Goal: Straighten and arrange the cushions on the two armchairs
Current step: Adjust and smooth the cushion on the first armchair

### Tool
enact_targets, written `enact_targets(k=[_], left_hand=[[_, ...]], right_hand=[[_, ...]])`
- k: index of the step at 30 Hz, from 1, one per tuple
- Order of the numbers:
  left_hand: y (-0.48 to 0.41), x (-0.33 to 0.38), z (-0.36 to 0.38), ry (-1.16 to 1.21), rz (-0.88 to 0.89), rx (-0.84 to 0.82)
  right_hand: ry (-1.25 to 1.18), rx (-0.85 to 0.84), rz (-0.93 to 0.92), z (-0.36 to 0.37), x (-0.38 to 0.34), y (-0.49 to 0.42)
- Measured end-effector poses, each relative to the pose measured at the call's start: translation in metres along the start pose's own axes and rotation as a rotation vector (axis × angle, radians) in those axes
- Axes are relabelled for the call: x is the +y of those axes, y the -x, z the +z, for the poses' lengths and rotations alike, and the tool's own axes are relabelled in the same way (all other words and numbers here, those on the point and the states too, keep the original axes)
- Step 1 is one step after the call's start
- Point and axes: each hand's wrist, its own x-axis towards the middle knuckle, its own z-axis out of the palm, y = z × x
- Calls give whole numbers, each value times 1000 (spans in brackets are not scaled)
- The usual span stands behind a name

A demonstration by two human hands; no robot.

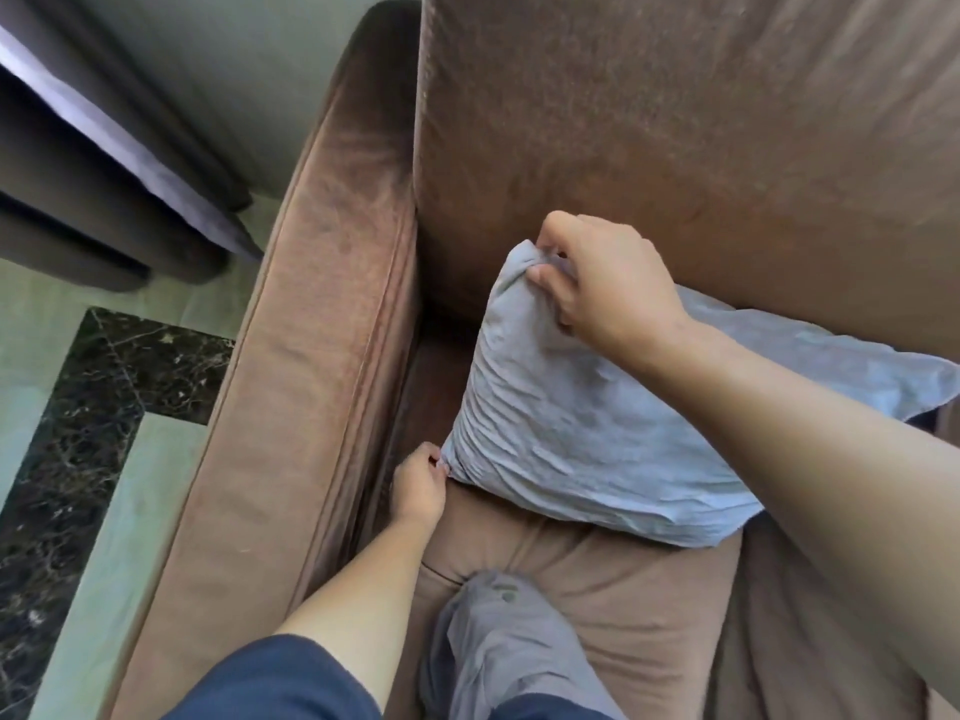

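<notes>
A wrinkled light grey cushion leans on the seat of a brown armchair against its tall back cushion. My right hand pinches the grey cushion's upper left corner. My left hand grips its lower left corner, close to the armchair's left armrest. The brown seat cushion shows below the grey cushion, creased near the front. The grey cushion's right side is partly hidden by my right forearm.
My knee in grey trousers rests on the front of the seat. Left of the armchair lie a pale tiled floor with a dark marble strip and dark curtains at the upper left.
</notes>
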Motion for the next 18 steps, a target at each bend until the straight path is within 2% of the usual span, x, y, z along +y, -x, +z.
enact_targets(k=[4,13,15,18], left_hand=[[-3,-7,0,-98,-38,-36],[6,-13,1,-184,-66,-59],[4,-8,2,-222,-89,-62],[7,0,4,-305,-87,-71]], right_hand=[[-81,67,99,-11,5,-4],[-170,138,129,-24,5,-8],[-155,100,102,-22,3,-6],[-94,-49,8,-8,2,8]])
